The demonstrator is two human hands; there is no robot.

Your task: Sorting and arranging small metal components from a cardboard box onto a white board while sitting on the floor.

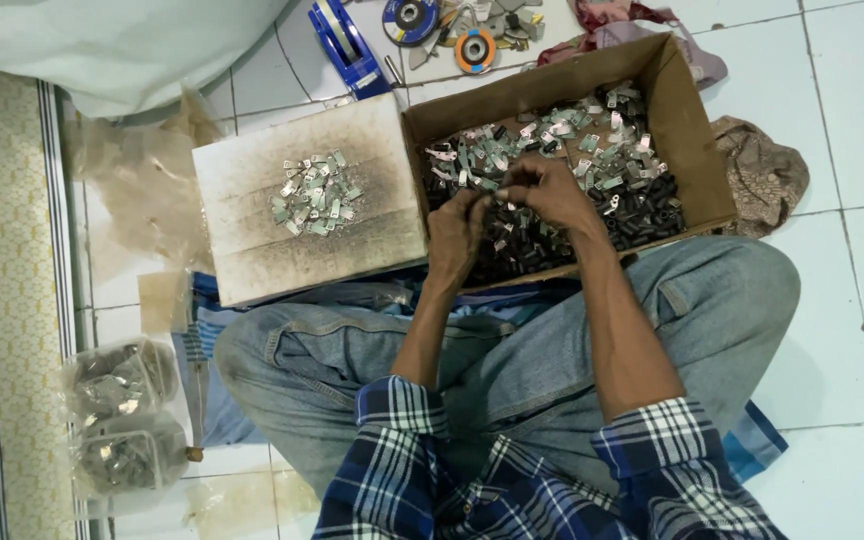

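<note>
I sit cross-legged on a tiled floor with a brown cardboard box (687, 120) in front of my knees. It holds several small silver metal clips (592, 140) and a heap of small black pieces (642, 210). My left hand (455, 228) and my right hand (549, 190) meet over the box's near left part, fingers pinched around a small part between them; which kind it is I cannot tell. To the left lies a whitish, soot-stained board (252, 240) with a little pile of silver clips (316, 194) on it.
Two clear plastic bags (122, 415) of metal parts lie at my left. Behind the box are a blue tape dispenser (347, 45), grinding discs (412, 18) and crumpled rags (762, 170). A patterned mat (12, 300) runs along the left edge.
</note>
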